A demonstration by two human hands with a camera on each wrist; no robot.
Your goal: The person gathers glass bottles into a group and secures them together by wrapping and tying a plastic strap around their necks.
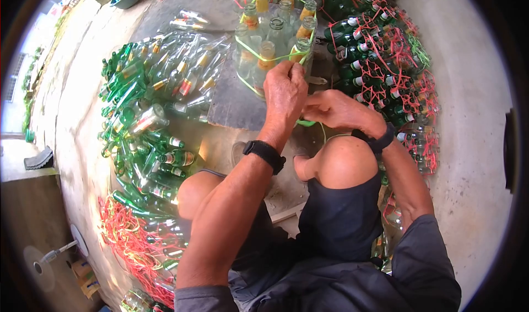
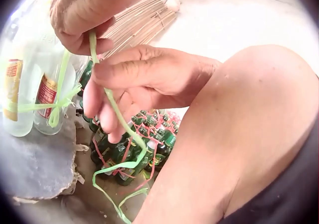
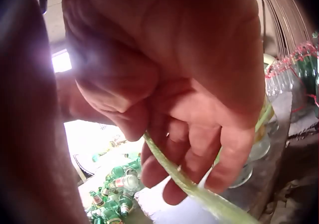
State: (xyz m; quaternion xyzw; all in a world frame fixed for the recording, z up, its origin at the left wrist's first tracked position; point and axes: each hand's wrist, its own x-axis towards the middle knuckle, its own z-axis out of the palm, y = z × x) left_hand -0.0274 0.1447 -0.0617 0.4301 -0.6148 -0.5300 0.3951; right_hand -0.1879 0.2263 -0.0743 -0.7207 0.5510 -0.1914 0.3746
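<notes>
A bundle of clear glass bottles (image 1: 267, 56) stands upright on a dark slab (image 1: 234, 105), with light-green plastic strip (image 1: 250, 50) round it. Just in front of the bundle, my left hand (image 1: 284, 94) grips a length of green strip (image 2: 93, 44) between curled fingers. Close below it, my right hand (image 1: 344, 111) pinches the same strip between thumb and fingers. From there the loose tail (image 2: 117, 112) hangs down past the knee. In the left wrist view, a crossing of green strip (image 2: 57, 104) lies against the labelled bottles.
Loose green and clear bottles (image 1: 138, 125) lie piled on the left, with a heap of red strips (image 1: 129, 246) nearer. Green bottles bound in red strip (image 1: 380, 64) are stacked on the right. A bare knee (image 1: 350, 160) is close under the right hand.
</notes>
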